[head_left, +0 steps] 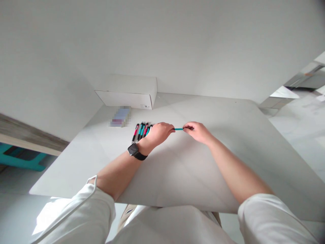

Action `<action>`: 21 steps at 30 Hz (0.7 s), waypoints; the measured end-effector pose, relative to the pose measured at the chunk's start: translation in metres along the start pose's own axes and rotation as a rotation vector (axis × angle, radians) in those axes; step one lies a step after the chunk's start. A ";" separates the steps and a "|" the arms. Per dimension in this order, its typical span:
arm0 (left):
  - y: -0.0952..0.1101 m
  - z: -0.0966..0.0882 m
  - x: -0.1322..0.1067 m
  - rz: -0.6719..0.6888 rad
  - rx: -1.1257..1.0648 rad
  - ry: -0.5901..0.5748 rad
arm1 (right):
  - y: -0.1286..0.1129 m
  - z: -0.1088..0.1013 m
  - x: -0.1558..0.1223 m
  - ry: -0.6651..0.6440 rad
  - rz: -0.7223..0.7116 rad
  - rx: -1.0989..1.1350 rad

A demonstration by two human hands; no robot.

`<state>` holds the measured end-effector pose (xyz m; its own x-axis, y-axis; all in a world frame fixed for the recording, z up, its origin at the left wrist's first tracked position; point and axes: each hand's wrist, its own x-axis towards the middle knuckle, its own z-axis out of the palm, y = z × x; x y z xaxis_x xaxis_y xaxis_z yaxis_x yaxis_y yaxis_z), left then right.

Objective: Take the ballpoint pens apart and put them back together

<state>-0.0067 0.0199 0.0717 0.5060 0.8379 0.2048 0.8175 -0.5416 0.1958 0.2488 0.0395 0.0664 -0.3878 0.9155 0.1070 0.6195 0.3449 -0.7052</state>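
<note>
A teal pen [179,129] is held level above the white table [188,176], one end in each hand. My left hand [160,133], below a black watch, is closed on its left end. With fingertips pinched, my right hand [198,131] grips the other end, where a dark part shows. Only the teal middle of the barrel is plain to see; the ends are mostly covered by fingers. Just left of my left hand lie several pens in a row, among them a red and black pen [135,133] and a teal and black pen [141,131]. My left hand partly hides this row.
At the back left of the table, a white box [124,99] stands against the wall. In front of it lies a blurred-out bluish item [120,116]. A teal stool [25,157] shows beyond the left edge.
</note>
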 end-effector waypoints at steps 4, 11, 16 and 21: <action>0.003 -0.005 -0.002 0.006 0.010 0.044 | -0.005 0.000 -0.002 0.037 -0.035 0.044; 0.008 -0.005 -0.005 0.054 0.049 0.042 | -0.005 0.007 -0.003 -0.095 0.048 0.007; 0.007 -0.004 -0.005 0.052 0.070 0.036 | -0.003 0.011 -0.003 -0.036 -0.030 0.017; 0.009 -0.002 -0.006 0.067 0.062 0.043 | -0.002 0.013 -0.001 -0.065 -0.040 -0.011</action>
<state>-0.0031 0.0104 0.0745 0.5493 0.7951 0.2570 0.7981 -0.5903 0.1206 0.2392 0.0351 0.0589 -0.4561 0.8855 0.0889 0.6095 0.3837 -0.6937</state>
